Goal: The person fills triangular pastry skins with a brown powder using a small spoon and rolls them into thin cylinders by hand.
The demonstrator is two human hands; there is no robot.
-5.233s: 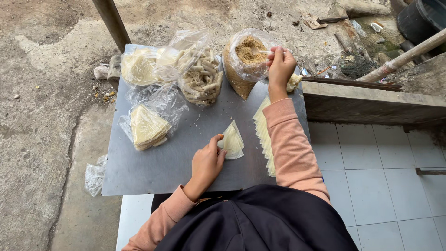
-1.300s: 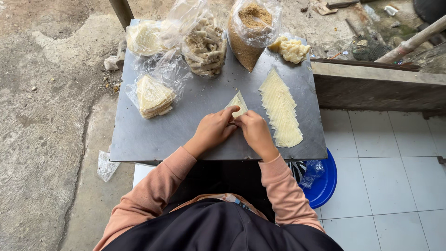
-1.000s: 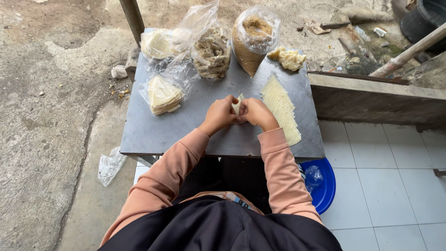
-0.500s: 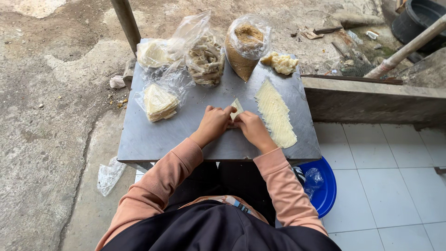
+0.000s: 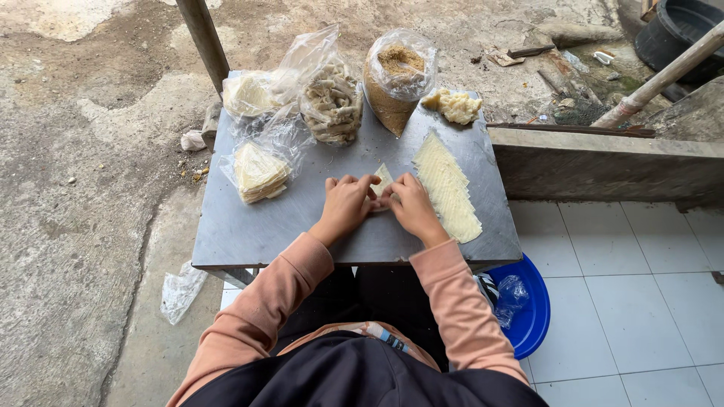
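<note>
Outdoor spot, rough concrete ground across the left of the frame, white tiles lower right, grey metal table [image 5: 249,234] in the centre. Nearest the camera, lower right under the table edge, a blue basin [image 5: 532,316] holding clear plastic. At table centre, left hand [image 5: 343,207] and right hand [image 5: 411,207] meet on a small pale wrapper [image 5: 383,179]: fingertips of both pinch its lower part, the tip pokes out above the fingers toward the top of the frame, both hands equally near. Just right of the right hand, a row of flat wrappers [image 5: 446,185] runs diagonally, long axis upper left to lower right. Left of the hands, an open clear bag with a wrapper stack [image 5: 258,172]. Further up: a bag of pale sheets [image 5: 249,94], a bag of beige rolled pieces [image 5: 332,102], a bag of brown crumbly filling [image 5: 396,79], and a loose yellowish lump [image 5: 452,105] at upper right.
</note>
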